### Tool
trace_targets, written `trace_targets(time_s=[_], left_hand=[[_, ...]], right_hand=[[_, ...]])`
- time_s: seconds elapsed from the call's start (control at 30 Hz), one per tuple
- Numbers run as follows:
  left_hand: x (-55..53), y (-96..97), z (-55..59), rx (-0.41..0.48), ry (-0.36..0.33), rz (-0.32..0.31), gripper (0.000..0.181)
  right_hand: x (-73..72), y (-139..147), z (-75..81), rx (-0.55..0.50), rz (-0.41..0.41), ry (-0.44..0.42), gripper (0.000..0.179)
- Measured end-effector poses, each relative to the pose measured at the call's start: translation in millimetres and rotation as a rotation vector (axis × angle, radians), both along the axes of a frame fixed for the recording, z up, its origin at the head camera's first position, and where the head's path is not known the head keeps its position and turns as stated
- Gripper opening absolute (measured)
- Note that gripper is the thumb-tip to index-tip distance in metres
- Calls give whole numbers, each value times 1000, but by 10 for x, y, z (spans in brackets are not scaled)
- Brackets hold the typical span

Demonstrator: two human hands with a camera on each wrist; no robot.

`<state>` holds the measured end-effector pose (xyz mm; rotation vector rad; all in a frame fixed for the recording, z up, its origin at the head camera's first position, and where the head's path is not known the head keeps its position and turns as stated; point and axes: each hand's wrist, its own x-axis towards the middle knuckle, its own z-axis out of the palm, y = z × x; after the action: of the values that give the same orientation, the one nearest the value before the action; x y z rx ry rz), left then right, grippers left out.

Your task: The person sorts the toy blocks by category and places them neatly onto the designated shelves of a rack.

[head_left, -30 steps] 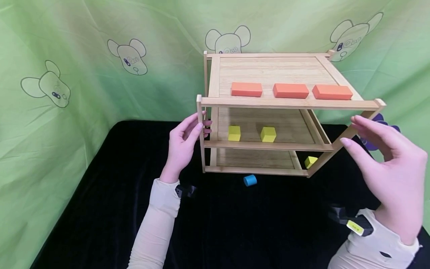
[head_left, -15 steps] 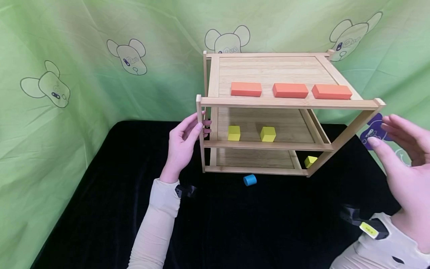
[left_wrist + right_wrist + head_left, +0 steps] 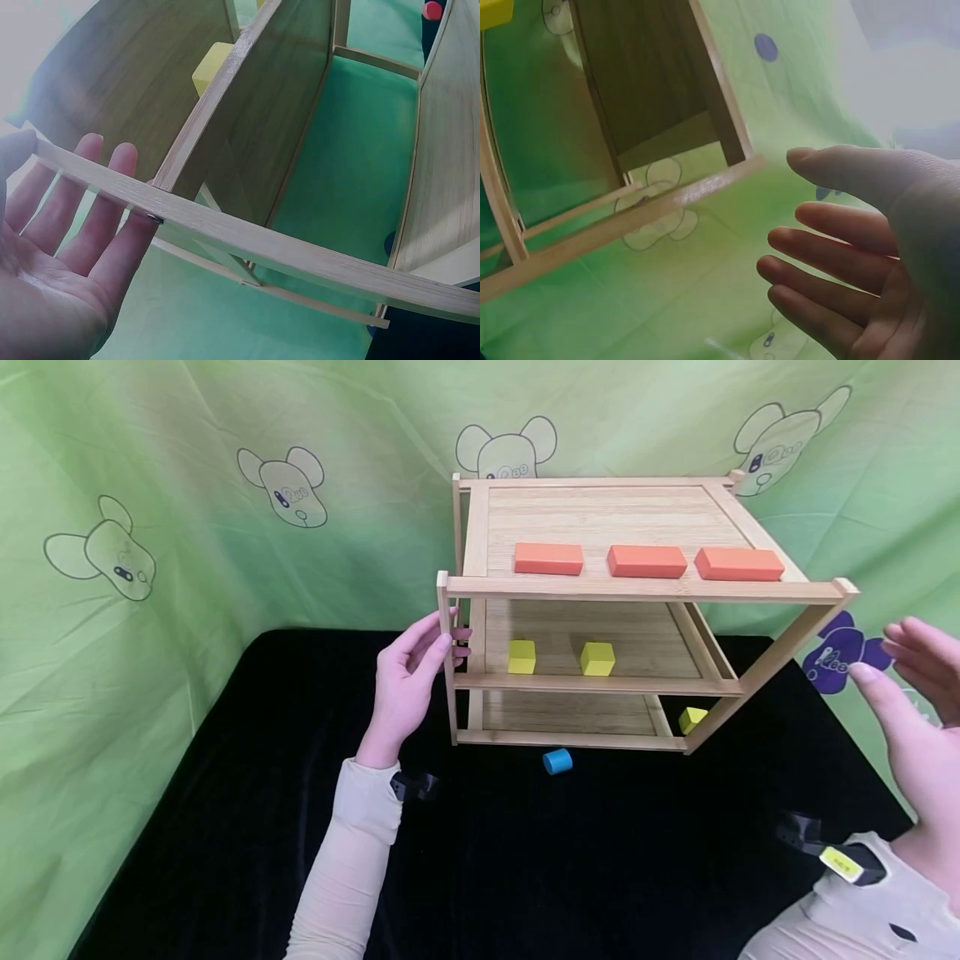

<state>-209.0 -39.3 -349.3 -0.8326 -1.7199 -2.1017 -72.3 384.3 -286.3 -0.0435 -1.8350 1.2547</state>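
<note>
A three-tier wooden shelf (image 3: pixel 600 589) stands on a black cloth. My left hand (image 3: pixel 405 677) holds its front left post (image 3: pixel 247 232), thumb in front and fingers reaching behind. To the right of the shelf, my right hand (image 3: pixel 922 718) hangs apart from it, partly cut off by the head view's edge. Its fingers (image 3: pixel 832 281) are loosely extended with nothing between them. Three orange blocks (image 3: pixel 647 562) lie in a row along the top tier's front. On the middle tier sit two yellow cubes (image 3: pixel 522 657), (image 3: pixel 597 660).
A blue cylinder (image 3: pixel 557 762) lies on the black cloth (image 3: pixel 600 860) before the shelf's bottom rail. Another yellow cube (image 3: pixel 692 720) rests by the shelf's lower right post. Green fabric (image 3: pixel 187 568) with printed animal heads hangs behind and at the sides.
My right hand has drawn off to the right, away from the shelf's right front post. The left hand keeps its place on the left post, and the blocks have not moved.
</note>
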Motion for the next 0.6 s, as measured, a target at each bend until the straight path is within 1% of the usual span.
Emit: trace_targets(time_s=[0.1,0.27,0.33,0.43,0.47,0.5,0.6], left_hand=[[-3,1,0,4,2,-4,32],[-2,2,4,-1,3,-3,33],[-2,3,4,-5,3,-1,33],[-2,6,0,2,-1,-4,33],[-1,6,-1,5,-4,-4,33],[1,7,0,7,-6,-3,32],[8,11,1,20,-13,-6,32]], right_hand=[[-25,42,-11,12,-33,-45,40],[-73,103,-39,20,-98,-153,42],[-97,137,-60,-51,-61,-177,43],[-135,208,-104,-184,57,-183,44],[-147,237,-120,-211,95,-193,45],[-156,261,-136,-210,112,-218,45],[-175,337,-182,-99,98,-338,48]])
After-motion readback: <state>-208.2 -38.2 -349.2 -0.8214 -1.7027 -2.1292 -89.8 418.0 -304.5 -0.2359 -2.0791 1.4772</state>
